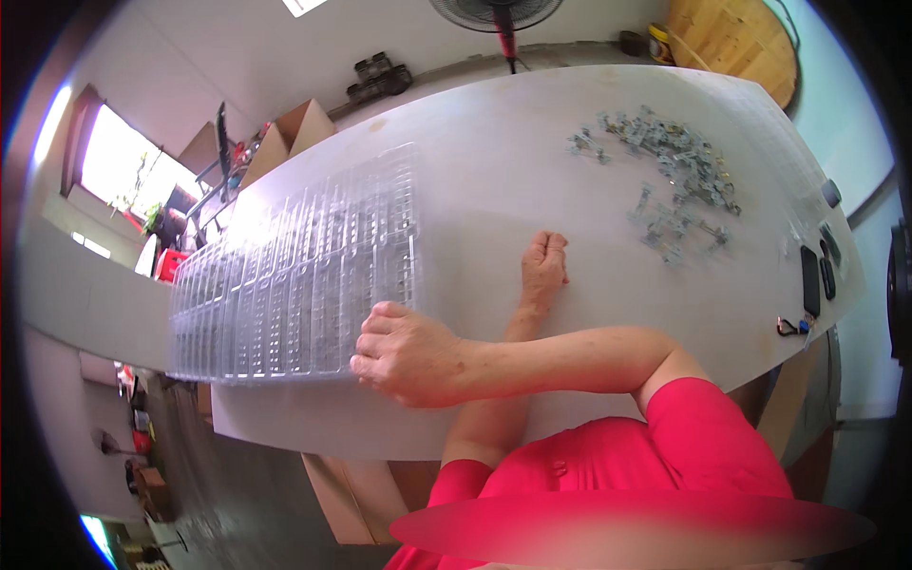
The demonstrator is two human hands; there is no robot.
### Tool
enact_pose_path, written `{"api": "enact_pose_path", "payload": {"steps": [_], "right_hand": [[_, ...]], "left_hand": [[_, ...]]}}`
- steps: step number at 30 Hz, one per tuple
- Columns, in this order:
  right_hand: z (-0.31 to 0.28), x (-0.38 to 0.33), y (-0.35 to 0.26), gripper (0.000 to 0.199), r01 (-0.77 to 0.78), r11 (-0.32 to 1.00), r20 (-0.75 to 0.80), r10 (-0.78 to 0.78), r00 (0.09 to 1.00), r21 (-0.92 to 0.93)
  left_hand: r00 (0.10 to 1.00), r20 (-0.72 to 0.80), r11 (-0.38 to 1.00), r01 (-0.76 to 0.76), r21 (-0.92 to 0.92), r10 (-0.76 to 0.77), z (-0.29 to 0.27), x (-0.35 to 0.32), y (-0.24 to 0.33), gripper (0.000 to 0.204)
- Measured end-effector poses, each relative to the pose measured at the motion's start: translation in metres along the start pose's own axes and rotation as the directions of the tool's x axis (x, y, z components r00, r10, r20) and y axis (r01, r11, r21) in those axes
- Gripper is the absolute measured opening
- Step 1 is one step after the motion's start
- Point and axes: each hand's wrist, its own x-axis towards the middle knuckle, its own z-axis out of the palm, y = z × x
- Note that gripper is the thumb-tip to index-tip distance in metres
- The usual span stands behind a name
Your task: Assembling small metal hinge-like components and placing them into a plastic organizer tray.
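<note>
A person in a red shirt works with arms crossed at a white surface, the lower edge of the view lost to blur. The right hand is at the near right corner of a clear plastic tray, its fingers curled; whether they grip the rim, a small piece or nothing cannot be told. Just beyond, the left hand is over the middle of the surface, fingers drawn together, any object between them hidden.

The tray's narrow slots appear largely filled with small grey contents, though glare and clear plastic make a count impossible. Farther off to the right, a loose heap of metal pieces lies scattered on the surface, suggesting work well under way with a good share left to place. Individual pieces blur together. The right forearm covers part of the left. Past the far edge stands a fan, cut off at the top.
</note>
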Motion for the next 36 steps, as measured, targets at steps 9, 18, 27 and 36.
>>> {"api": "enact_pose_path", "payload": {"steps": [9,18,27,36], "right_hand": [[-0.022,-0.002,-0.003,0.034,0.011,0.996,-0.106,-0.002,0.994,0.087],[-0.106,-0.081,0.041,0.033,-0.338,0.907,-0.163,0.305,0.938,-0.251],[-0.124,-0.209,0.07,0.03,-0.83,0.391,-0.12,0.919,0.375,0.399],[-0.124,-0.22,0.053,0.018,-0.694,0.246,-0.046,0.955,0.294,0.676]], "left_hand": [[0.999,-0.039,0.999,-0.028,0.028,0.03,0.007,0.002,-0.009,0.022],[0.985,-0.172,-0.056,-0.172,-0.984,0.001,0.03,-0.034,0.032,0.018],[0.934,0.301,0.924,-0.067,-0.376,0.191,0.02,-0.004,-0.014,0.015],[0.836,0.548,0.929,0.222,-0.297,-0.025,0.016,-0.032,0.008,0.021]]}}
